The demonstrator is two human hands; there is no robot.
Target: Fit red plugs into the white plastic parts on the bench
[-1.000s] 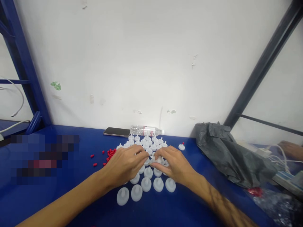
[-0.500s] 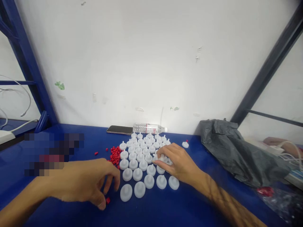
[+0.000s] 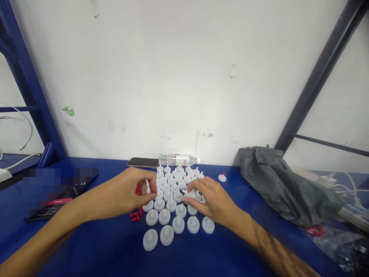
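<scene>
My left hand (image 3: pixel 142 188) is closed in a pinch beside the left edge of the white pieces, fingertips and thumb tip close together; what it holds, if anything, is hidden. Small red caps (image 3: pixel 135 216) lie in a pile under and beside it, partly covered. My right hand (image 3: pixel 209 196) curls thumb and fingers around a white disc-shaped nozzle piece (image 3: pixel 191 193) at the right side of the group. Many similar white round pieces (image 3: pixel 178 224), each with a short stem pointing up, stand close together on the blue table (image 3: pixel 109 246).
Behind the pieces lie a phone (image 3: pixel 142 162) and a clear plastic bottle (image 3: pixel 178 159) on its side. A white piece with a red tip (image 3: pixel 222 177) stands apart. At right are a dark grey bag (image 3: pixel 268 188) and clear plastic (image 3: pixel 334 242). A dark flat package (image 3: pixel 69 196) lies left.
My left hand moved up and right to the white pieces, its fingers closing. The single red cap near its thumb is no longer visible there. My right hand stays among the pieces; the view shifted slightly.
</scene>
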